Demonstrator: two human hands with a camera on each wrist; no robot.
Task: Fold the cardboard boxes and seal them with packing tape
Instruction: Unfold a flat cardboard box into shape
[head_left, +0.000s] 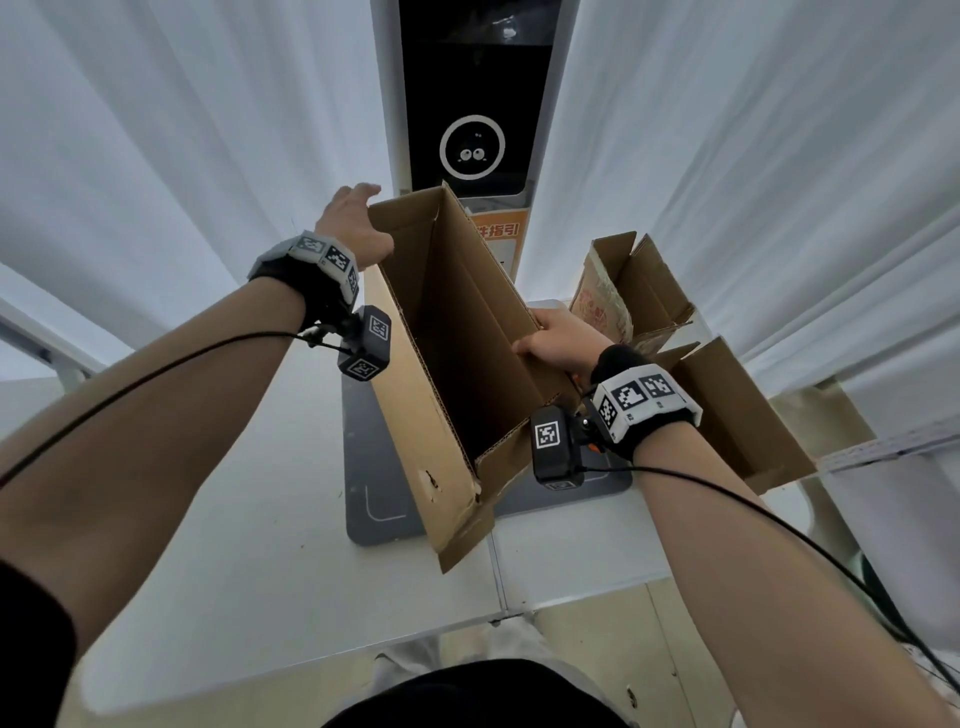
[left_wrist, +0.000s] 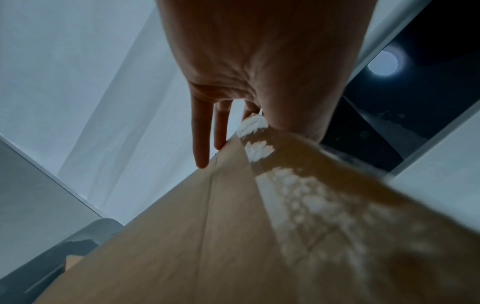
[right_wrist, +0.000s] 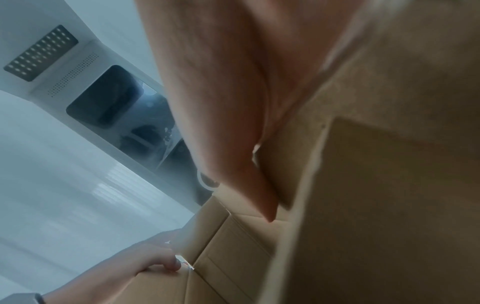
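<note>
A tall brown cardboard box (head_left: 452, 338), open at the end facing me, is held tilted above the table. My left hand (head_left: 353, 223) grips its far left corner; in the left wrist view the fingers (left_wrist: 201, 133) lie along the box's outer wall (left_wrist: 207, 236). My right hand (head_left: 556, 343) grips the edge of the right wall, thumb inside and fingers outside. In the right wrist view my right hand (right_wrist: 221, 102) lies against the cardboard (right_wrist: 376, 205), and the left hand (right_wrist: 145, 261) curls over the far edge. No tape is in view.
Two more open boxes stand at the right: a printed one (head_left: 618, 291) at the back and a plain brown one (head_left: 727, 410) nearer. A grey mat (head_left: 369, 467) lies on the white table (head_left: 260, 519). Behind stand a black-screened kiosk (head_left: 472, 104) and white curtains.
</note>
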